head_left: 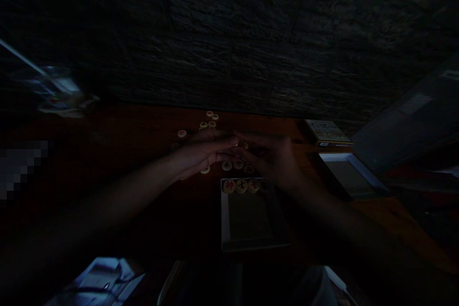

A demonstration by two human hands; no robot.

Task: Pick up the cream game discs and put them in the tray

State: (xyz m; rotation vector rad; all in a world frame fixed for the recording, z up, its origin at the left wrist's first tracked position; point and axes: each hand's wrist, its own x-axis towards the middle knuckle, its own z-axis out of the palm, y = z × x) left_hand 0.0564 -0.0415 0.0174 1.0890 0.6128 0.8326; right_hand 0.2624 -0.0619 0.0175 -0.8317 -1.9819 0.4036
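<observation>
The scene is very dark. My left hand (pixel 206 153) reaches in from the lower left, fingers stretched flat over a heap of round, pale game discs (pixel 233 166) on a dark wooden table (pixel 118 153). My right hand (pixel 274 160) comes from the lower right, its fingertips meeting the left hand's over the discs; its fingers look curved, and what they hold is hidden. Just below the hands sits a shallow box (pixel 225 220) with a light rim. Three discs (pixel 241 186) with red and black characters lie in a row along the box's far edge.
More loose discs (pixel 210 121) lie farther back on the table, one (pixel 181 133) to the left. A box lid (pixel 353 177) and a printed packet (pixel 327 132) lie at the right. A rough stone wall (pixel 229 33) rises behind. A glass (pixel 57 88) stands at far left.
</observation>
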